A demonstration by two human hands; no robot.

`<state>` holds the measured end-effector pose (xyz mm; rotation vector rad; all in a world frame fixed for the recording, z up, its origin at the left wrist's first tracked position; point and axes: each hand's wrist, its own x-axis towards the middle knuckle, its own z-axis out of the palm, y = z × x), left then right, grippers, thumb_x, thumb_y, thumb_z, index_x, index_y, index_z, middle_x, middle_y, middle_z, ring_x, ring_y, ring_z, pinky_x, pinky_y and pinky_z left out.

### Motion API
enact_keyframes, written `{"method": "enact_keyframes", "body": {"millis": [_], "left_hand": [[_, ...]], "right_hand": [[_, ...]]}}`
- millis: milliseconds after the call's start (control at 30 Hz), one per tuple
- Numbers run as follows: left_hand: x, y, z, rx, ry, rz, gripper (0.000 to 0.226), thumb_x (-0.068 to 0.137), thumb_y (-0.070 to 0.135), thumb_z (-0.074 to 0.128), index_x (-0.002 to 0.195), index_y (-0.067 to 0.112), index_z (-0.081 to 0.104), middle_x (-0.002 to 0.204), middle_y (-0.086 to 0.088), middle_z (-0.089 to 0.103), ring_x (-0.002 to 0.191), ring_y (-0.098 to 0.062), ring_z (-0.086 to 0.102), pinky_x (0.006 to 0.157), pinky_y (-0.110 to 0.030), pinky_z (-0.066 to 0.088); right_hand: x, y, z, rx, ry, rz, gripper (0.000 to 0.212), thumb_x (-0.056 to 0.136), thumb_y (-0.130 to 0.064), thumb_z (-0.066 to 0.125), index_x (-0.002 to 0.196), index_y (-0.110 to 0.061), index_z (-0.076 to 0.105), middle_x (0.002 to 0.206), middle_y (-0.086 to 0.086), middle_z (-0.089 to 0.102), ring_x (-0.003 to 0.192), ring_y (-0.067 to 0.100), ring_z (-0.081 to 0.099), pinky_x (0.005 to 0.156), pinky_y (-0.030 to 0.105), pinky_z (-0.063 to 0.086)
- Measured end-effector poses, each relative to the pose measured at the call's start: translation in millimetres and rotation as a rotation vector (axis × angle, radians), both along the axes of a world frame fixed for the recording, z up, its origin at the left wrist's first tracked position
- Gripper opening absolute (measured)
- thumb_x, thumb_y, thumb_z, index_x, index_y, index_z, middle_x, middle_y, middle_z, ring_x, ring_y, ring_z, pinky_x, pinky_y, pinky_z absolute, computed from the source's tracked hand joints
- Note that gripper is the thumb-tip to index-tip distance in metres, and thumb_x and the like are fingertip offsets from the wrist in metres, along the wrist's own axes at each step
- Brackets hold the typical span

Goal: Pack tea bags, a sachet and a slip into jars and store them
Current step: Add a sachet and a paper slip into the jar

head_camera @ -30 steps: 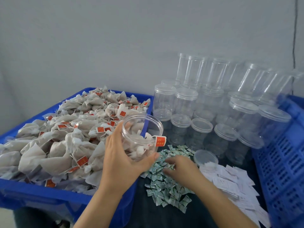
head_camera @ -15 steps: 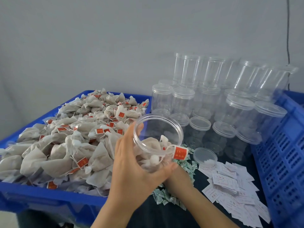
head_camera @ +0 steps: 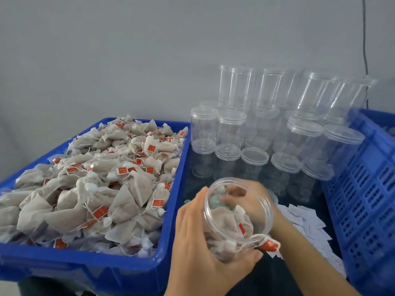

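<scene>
Clear jar (head_camera: pixel 235 218) gripped by left hand (head_camera: pixel 205 248), right hand (head_camera: pixel 254 201) blurred behind it, grip unclear

large blue plastic tub (head_camera: pixel 89 268): you're seeing solid blue
beige mesh tea bags (head_camera: pixel 119 201): showing beige, red tags
clear plastic jars (head_camera: pixel 230 129): staying colourless
small paper slips (head_camera: pixel 307 227): showing white

Soft, even light fills the scene, with no hard shadows on the grey wall (head_camera: pixel 128 60) and only faint ones beneath the hands. Motion blur smears the right hand (head_camera: pixel 252 201) at the open jar (head_camera: pixel 235 214), while the stacked clear jars (head_camera: pixel 267 124) show pale glints. Wide-angle distortion bends the blue crate (head_camera: pixel 367 189) toward the frame's right edge.
</scene>
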<state>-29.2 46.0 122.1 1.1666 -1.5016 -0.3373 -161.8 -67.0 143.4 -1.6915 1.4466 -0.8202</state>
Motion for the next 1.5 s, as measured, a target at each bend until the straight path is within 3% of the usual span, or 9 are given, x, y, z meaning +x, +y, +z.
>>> {"method": "enact_keyframes", "body": {"millis": [267,500,700,833,967,1100,1200,1300,1500], "left_hand": [[-16.4,-19.9,-27.5,0.132,0.040,-0.135,0.098,0.050,0.045,0.091,0.134,0.016,0.049,0.125,0.005,0.058,0.118,-0.020,0.055,0.093,-0.036,0.049],[-25.4,-32.3,-58.7,0.243,0.109,-0.071,0.107,0.035,0.066,0.071,0.130,0.036,0.033,0.124,0.025,0.041,0.118,0.004,0.042,0.100,-0.018,0.039],[-25.3,-27.5,-62.4,0.047,-0.070,-0.062,0.107,0.048,0.058,0.083,0.140,0.031,0.036,0.125,0.031,0.039,0.119,-0.002,0.046,0.088,-0.004,0.040],[-25.0,-28.0,-65.6,0.048,-0.076,-0.081,0.107,0.047,0.053,0.085,0.140,0.026,0.039,0.127,0.019,0.047,0.124,0.003,0.040,0.092,-0.001,0.032],[-26.6,-27.4,-63.0,0.035,-0.050,-0.064,0.103,0.044,0.058,0.084,0.134,0.046,0.035,0.126,0.038,0.039,0.121,0.009,0.040,0.081,-0.010,0.042],[-23.9,-30.1,-47.8,-0.099,-0.092,-0.079,0.093,0.046,0.042,0.083,0.123,0.064,0.035,0.121,0.038,0.044,0.112,0.015,0.045,0.073,-0.012,0.047],[-17.7,-32.1,-56.2,-0.010,-0.045,-0.103,0.103,0.043,0.043,0.087,0.126,0.065,0.031,0.121,0.040,0.042,0.114,0.013,0.045,0.081,-0.012,0.047],[-17.6,-32.8,-74.0,0.073,-0.035,-0.085,0.111,0.039,0.055,0.084,0.134,0.059,0.026,0.122,0.043,0.036,0.118,0.011,0.039,0.080,-0.016,0.041],[-21.0,-41.2,-70.9,0.030,-0.096,-0.034,0.109,0.040,0.058,0.080,0.134,0.059,0.024,0.122,0.047,0.036,0.115,0.018,0.041,0.073,-0.016,0.047]], "right_hand": [[-44.5,31.9,60.7,-0.135,-0.376,0.143,0.029,0.052,-0.053,0.076,0.072,-0.032,0.079,0.075,-0.004,0.075,0.064,0.001,0.064,0.065,0.011,0.052],[-50.8,42.1,33.4,-0.036,0.375,0.315,0.012,0.087,-0.040,0.072,0.075,-0.041,0.070,0.115,-0.032,0.047,0.107,-0.012,0.048,0.084,0.009,0.035],[-45.9,38.5,25.1,-0.003,0.625,0.417,0.019,0.092,-0.040,0.067,0.103,-0.027,0.077,0.126,-0.019,0.045,0.101,-0.007,0.043,0.081,0.015,0.035],[-45.0,39.1,23.7,0.024,0.635,0.447,0.021,0.094,-0.039,0.064,0.107,-0.027,0.076,0.126,-0.016,0.048,0.099,-0.005,0.045,0.075,0.008,0.033],[-57.7,39.0,30.9,0.012,0.524,0.416,0.019,0.094,-0.043,0.063,0.101,-0.033,0.077,0.123,-0.027,0.052,0.112,-0.010,0.049,0.087,0.009,0.036],[-87.7,37.9,26.1,-0.150,0.227,0.077,0.011,0.090,-0.037,0.067,0.083,-0.045,0.072,0.094,-0.030,0.070,0.092,-0.013,0.062,0.077,0.006,0.045],[-102.0,36.7,-18.4,-0.185,0.466,-0.137,0.016,0.095,-0.036,0.061,0.111,-0.041,0.064,0.118,-0.025,0.063,0.115,-0.004,0.057,0.096,0.018,0.044],[-105.5,36.6,-69.2,0.020,0.709,-0.124,0.060,0.099,-0.048,0.051,0.152,-0.026,0.035,0.161,-0.008,0.025,0.148,0.010,0.023,0.118,0.029,0.022],[-107.8,30.7,-104.6,-0.065,0.841,-0.108,0.053,0.105,-0.046,0.035,0.154,-0.027,0.029,0.163,-0.008,0.020,0.149,0.009,0.019,0.117,0.027,0.020]]}}
